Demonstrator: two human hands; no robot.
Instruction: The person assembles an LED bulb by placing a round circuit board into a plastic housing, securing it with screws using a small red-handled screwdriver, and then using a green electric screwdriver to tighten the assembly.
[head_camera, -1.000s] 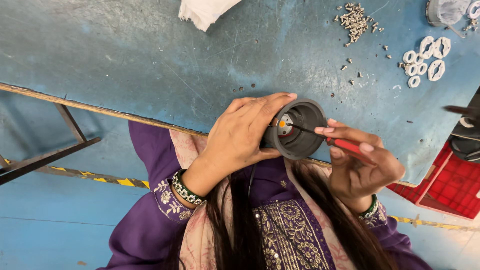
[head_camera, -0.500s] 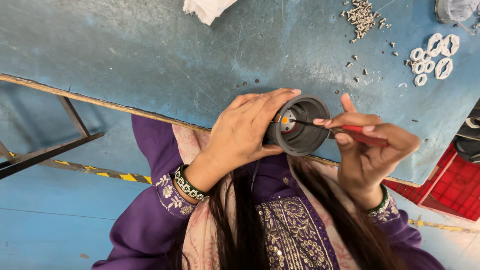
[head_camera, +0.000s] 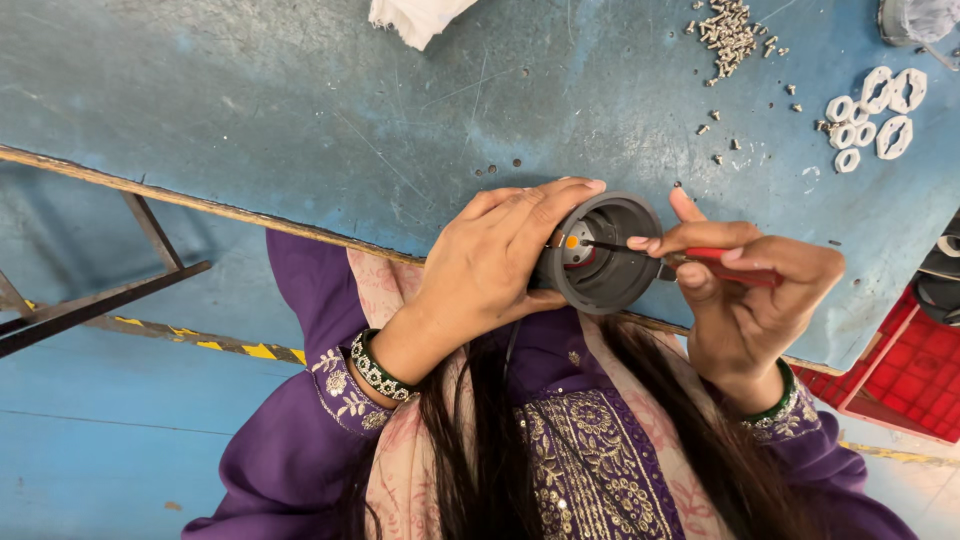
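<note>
My left hand (head_camera: 490, 265) grips a round dark grey plastic housing (head_camera: 603, 254) at the near edge of the blue table (head_camera: 300, 110). Inside the housing sits a metal part with an orange spot. My right hand (head_camera: 745, 285) holds a red-handled screwdriver (head_camera: 700, 255), and its thin black shaft reaches into the housing toward the orange spot. Both wrists wear beaded bangles over purple sleeves.
A pile of small metal screws (head_camera: 730, 30) lies at the table's far right, with loose ones scattered below it. Several white plastic rings (head_camera: 870, 115) lie further right. A white cloth (head_camera: 415, 18) is at the top edge. A red crate (head_camera: 905, 375) stands at lower right.
My right hand has lifted and shifted a little to the right, with the screwdriver tip staying inside the housing. My left hand keeps its grip.
</note>
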